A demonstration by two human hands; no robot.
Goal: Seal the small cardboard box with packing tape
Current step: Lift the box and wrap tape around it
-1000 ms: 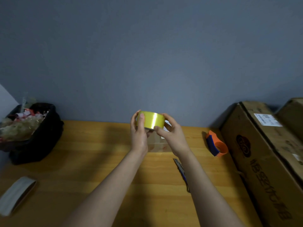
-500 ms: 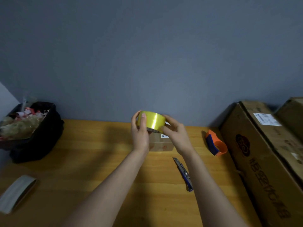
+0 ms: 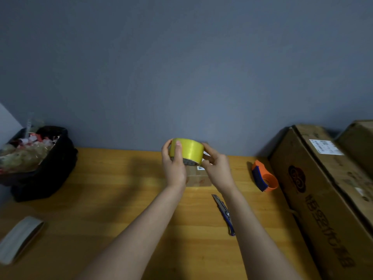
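Observation:
A yellow roll of packing tape point(image 3: 189, 150) is held up above the wooden table, near the back wall. My left hand point(image 3: 173, 164) grips its left side with the thumb across the front. On the right side, my right hand point(image 3: 217, 168) pinches the roll's edge with thumb and fingers. The small cardboard box point(image 3: 198, 177) lies on the table just behind and below both hands, mostly hidden; only a brown strip and a white label show.
A blue utility knife point(image 3: 225, 214) lies right of my right forearm. An orange and blue tape dispenser point(image 3: 263, 177) stands beside a large cardboard carton point(image 3: 323, 199) at the right. A black bin point(image 3: 40, 162) full of scraps sits far left, a grey flat roll point(image 3: 19, 238) near left.
The roll has tilted a little, its right end lower, and both hands have shifted slightly on it. The box below shows more than one second ago.

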